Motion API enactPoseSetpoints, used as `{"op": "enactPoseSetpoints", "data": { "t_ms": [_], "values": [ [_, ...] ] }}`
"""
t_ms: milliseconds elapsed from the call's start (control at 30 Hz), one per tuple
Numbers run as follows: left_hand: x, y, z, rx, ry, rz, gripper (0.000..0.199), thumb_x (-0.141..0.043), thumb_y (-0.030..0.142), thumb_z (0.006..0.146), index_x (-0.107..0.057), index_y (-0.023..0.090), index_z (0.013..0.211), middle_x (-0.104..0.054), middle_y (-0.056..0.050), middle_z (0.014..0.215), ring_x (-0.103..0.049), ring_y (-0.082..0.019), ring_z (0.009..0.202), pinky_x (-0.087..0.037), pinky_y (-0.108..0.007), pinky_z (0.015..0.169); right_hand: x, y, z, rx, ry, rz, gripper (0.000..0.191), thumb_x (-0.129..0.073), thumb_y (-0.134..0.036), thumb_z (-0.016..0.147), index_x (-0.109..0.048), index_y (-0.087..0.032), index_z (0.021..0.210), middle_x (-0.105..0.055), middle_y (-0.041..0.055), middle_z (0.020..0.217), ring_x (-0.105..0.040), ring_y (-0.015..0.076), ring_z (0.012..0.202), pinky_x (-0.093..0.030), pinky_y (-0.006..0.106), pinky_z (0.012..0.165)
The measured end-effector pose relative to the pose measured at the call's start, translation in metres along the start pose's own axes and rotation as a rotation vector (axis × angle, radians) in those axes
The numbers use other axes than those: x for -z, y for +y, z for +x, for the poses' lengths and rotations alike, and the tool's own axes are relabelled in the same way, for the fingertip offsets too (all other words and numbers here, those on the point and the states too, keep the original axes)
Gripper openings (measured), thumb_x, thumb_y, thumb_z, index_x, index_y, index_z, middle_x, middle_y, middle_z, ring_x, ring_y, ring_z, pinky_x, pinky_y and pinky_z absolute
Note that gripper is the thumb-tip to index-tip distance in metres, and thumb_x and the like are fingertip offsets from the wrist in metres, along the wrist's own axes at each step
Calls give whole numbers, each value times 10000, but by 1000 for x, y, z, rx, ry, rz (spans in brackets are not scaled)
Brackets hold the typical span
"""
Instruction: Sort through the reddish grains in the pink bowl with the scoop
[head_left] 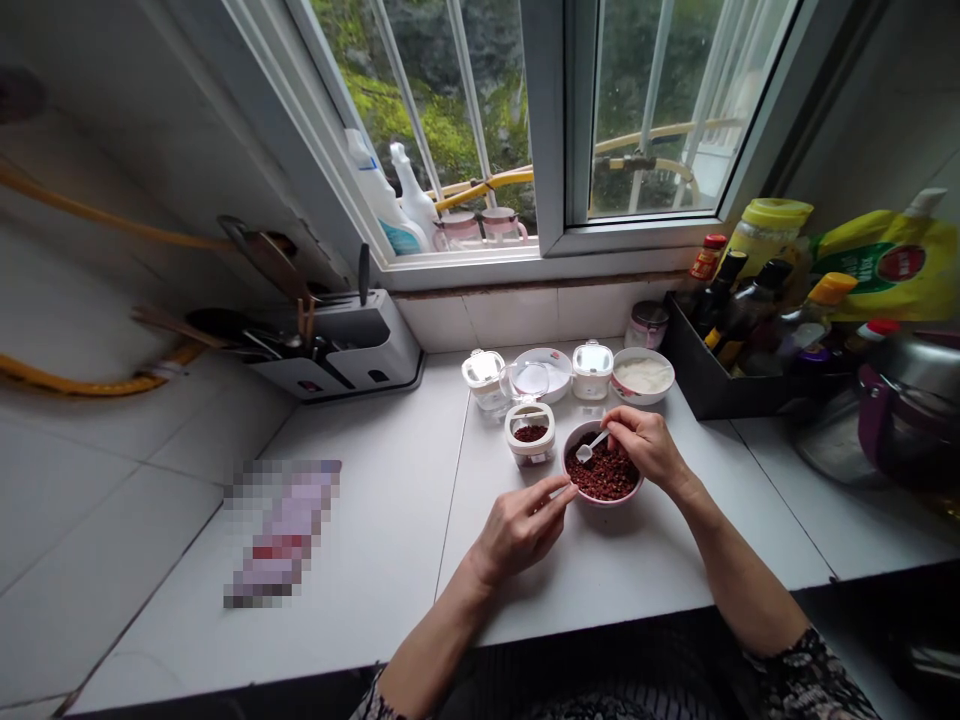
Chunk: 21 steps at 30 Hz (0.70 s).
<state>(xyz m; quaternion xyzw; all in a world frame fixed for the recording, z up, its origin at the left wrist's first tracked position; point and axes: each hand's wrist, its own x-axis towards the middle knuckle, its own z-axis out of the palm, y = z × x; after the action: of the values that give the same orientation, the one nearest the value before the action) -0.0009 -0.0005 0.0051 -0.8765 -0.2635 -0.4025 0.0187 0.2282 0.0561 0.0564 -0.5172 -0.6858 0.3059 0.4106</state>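
Two bare hands work over a pink-rimmed bowl [592, 497] of dark red grains [604, 472] on the white bench [360, 480]; the right hand's [646, 447] fingers [622, 425] pinch a small white spoon [592, 446], its tip in the grains; the left hand [519, 530] sits just beside the bowl, empty, its fingers [553, 498] held close together near the rim; a small white tub [530, 447] of similar grains stands just behind.

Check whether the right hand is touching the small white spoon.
Touching. The head view plainly shows the right hand pinching the handle of the small white spoon between its fingertips.
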Motion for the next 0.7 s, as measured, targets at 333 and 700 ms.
{"op": "enactPoseSetpoints", "data": {
  "t_ms": [333, 700],
  "values": [
    [0, 0, 2, -3, 8, 10, 348, -480, 98, 949, -575, 171, 1276, -707, -131, 1106, -722, -170, 915, -614, -249, 715, -2, -2, -2, -6, -31, 29, 158, -516, -245, 825, -645, -202, 743, -605, -32, 533, -561, 135, 530, -429, 245, 569],
    [-1, 0, 0, -5, 8, -1, 370, -490, 90, 935, -580, 164, 1286, -700, -135, 1118, -717, -173, 904, -605, -249, 703, -2, -3, -2, -99, -20, 158, 164, -533, -312, 787, -642, -199, 741, -606, -26, 528, -525, 128, 486, -418, 247, 522]
  ]
}}
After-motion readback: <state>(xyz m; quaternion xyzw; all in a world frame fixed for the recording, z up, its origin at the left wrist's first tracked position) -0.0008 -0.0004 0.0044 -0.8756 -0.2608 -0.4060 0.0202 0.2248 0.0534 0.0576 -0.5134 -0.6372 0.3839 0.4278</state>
